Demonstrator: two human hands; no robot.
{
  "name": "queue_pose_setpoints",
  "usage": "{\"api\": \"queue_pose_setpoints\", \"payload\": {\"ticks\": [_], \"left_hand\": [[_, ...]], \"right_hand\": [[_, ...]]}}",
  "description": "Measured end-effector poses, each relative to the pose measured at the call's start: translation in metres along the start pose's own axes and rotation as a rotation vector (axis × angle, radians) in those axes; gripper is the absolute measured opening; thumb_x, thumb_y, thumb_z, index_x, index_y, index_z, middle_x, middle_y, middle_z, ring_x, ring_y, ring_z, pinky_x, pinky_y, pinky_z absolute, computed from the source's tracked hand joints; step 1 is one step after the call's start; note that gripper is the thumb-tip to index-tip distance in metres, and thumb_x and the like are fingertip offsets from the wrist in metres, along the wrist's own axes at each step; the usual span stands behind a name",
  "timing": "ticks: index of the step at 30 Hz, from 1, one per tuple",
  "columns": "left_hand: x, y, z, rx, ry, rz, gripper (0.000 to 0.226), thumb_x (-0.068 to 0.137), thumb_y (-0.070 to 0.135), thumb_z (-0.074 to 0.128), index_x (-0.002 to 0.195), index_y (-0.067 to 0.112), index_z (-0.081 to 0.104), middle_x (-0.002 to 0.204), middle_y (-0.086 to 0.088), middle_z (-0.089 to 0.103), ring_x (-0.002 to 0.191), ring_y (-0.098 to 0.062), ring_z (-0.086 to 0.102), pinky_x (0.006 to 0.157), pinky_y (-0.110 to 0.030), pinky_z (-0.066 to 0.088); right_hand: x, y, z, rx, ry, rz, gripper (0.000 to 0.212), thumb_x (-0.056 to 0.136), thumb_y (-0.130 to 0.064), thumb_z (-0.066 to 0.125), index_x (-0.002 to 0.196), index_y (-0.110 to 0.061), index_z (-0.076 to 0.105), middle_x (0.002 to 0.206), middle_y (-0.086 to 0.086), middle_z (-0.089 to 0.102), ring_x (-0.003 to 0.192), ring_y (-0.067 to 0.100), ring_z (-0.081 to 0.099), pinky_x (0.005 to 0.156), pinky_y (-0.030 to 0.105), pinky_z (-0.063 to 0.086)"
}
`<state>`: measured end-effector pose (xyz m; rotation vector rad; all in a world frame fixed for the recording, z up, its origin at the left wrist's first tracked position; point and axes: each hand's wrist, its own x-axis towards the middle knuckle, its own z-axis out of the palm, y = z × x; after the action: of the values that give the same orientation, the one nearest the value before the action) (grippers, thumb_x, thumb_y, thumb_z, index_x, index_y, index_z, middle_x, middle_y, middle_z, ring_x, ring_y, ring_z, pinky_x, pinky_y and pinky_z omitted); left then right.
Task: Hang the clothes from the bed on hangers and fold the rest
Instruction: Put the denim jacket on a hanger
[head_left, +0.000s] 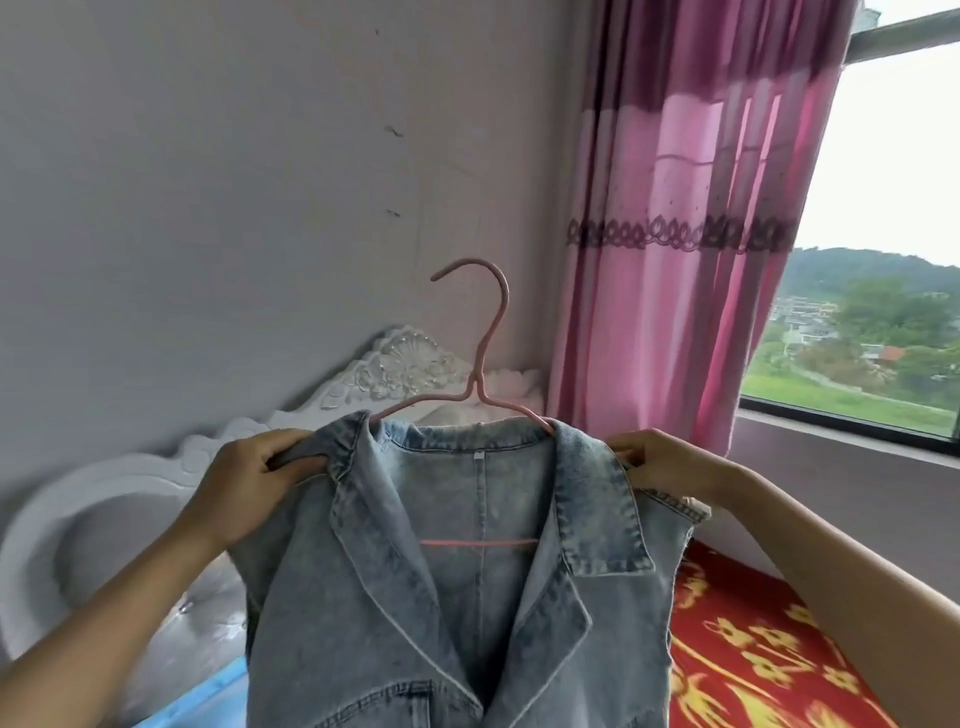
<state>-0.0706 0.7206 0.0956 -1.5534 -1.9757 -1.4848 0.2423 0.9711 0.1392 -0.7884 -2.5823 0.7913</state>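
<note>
A light-blue denim vest (363, 613) with a wide collar hangs on a pink wire hanger (485, 332), held up in front of me. The hanger's hook points up and left, and its lower bar shows through the open neck. My left hand (244, 488) grips the vest's left shoulder, fingers curled round the fabric. At the vest's right shoulder, my right hand (660, 462) pinches the cloth. The vest's lower part runs out of the frame at the bottom.
A white carved headboard (395, 369) stands against the grey wall behind the vest. A red bedspread with yellow flowers (753, 649) lies at the lower right. A pink curtain (675, 234) hangs beside the window (883, 260) on the right.
</note>
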Motion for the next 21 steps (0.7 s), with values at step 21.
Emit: {"api": "queue_pose_setpoints", "payload": {"ticks": [21], "left_hand": [[-0.32,0.076,-0.247,0.442,0.095,-0.633,0.015,0.08,0.024,0.071,0.073,0.029,0.06,0.067,0.003,0.062,0.065,-0.009,0.057,0.057,-0.021,0.038]], "right_hand": [[-0.054,-0.239,0.211,0.186,-0.336,-0.598,0.048,0.093,-0.032,0.053,0.049,-0.019,0.039,0.048,-0.004,0.039,0.044,0.008,0.033,0.048,0.022,0.028]]}}
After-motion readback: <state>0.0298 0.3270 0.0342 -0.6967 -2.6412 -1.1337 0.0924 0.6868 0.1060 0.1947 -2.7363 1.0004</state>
